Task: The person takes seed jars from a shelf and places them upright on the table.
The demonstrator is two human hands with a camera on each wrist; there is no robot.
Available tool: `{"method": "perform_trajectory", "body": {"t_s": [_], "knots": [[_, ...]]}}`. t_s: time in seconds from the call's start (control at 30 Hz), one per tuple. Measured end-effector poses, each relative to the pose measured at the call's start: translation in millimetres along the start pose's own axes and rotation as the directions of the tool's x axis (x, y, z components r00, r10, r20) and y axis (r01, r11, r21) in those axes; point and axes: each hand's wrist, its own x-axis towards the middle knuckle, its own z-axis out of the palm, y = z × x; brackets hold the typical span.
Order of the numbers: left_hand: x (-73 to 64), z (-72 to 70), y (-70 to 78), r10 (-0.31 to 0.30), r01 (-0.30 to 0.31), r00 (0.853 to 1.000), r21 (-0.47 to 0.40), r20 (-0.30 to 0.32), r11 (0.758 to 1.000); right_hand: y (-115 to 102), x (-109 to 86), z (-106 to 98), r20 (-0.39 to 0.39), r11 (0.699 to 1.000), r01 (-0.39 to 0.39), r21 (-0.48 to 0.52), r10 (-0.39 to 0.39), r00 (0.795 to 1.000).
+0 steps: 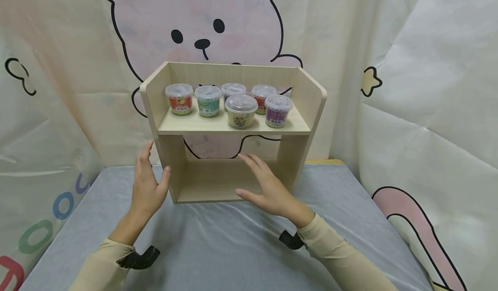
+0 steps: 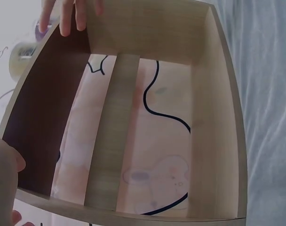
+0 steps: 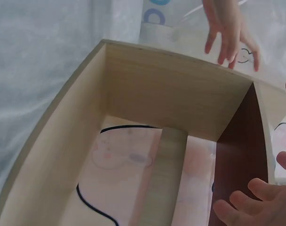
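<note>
A pale wooden two-tier shelf (image 1: 210, 180) stands upright. On its upper board sit several small lidded cups with clear lids: a red-labelled cup (image 1: 181, 105), a green-labelled cup (image 1: 208, 107), a plain clear cup (image 1: 240, 119), a purple-labelled cup (image 1: 277, 117), and others behind. Beside the shelf's left side panel is my left hand (image 1: 149, 189), thumb spread from the fingers, holding nothing. My right hand (image 1: 270, 191) hovers before the lower compartment, fingers extended and holding nothing. In the right wrist view, the left hand (image 3: 226, 33) shows beyond the side panel.
A grey-blue cloth (image 1: 218, 247) covers the table under the shelf. Behind and at both sides hang pale curtains (image 1: 420, 100) with cartoon prints. Each wrist carries a black mount (image 1: 140, 258) at the sleeve cuff. The lower compartment has an open back crossed by a wooden slat (image 2: 112, 132).
</note>
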Motion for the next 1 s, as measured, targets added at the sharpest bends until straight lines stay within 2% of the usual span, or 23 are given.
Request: {"method": "perform_trajectory", "body": {"t_s": [0.1, 0.2, 0.3, 0.43, 0.6, 0.73, 0.83, 1.0], "knots": [[8.2, -0.9, -5.0, -0.081, 0.082, 0.996, -0.041, 0.033, 0.996, -8, 8.1, -3, 0.018, 0.998, 0.022, 0.055, -0.023, 1.000], [16.5, -2.6, -9.2, -0.162, 0.170, 0.982, -0.082, 0.095, 0.982, -17, 15.7, -6, 0.031, 0.994, 0.044, 0.105, -0.047, 0.998], [24.1, -3.9, -13.3, -0.193, 0.211, 0.969, -0.107, 0.153, 0.972, -27, 24.0, -9, 0.036, 0.986, 0.073, 0.147, -0.079, 0.996], [31.4, -3.1, -19.3, -0.185, 0.210, 0.961, -0.109, 0.205, 0.972, -41, 36.8, -14, 0.029, 0.970, 0.118, 0.212, -0.126, 0.992], [38.0, -2.3, -24.6, -0.181, 0.216, 0.949, -0.114, 0.258, 0.970, -55, 58.6, -19, 0.034, 0.942, 0.108, 0.316, -0.125, 0.992], [43.4, -3.5, -26.8, -0.174, 0.214, 0.937, -0.104, 0.303, 0.971, -67, 85.9, -23, 0.023, 0.874, 0.064, 0.482, -0.086, 0.996], [45.5, -3.9, -27.6, -0.157, 0.194, 0.936, -0.090, 0.315, 0.977, -76, 105.6, -25, 0.019, 0.819, 0.032, 0.573, -0.052, 0.998], [45.5, -3.4, -28.9, -0.149, 0.158, 0.940, -0.006, 0.306, 0.987, -89, 135.4, -21, 0.080, 0.788, -0.087, 0.610, 0.048, 0.996]]}}
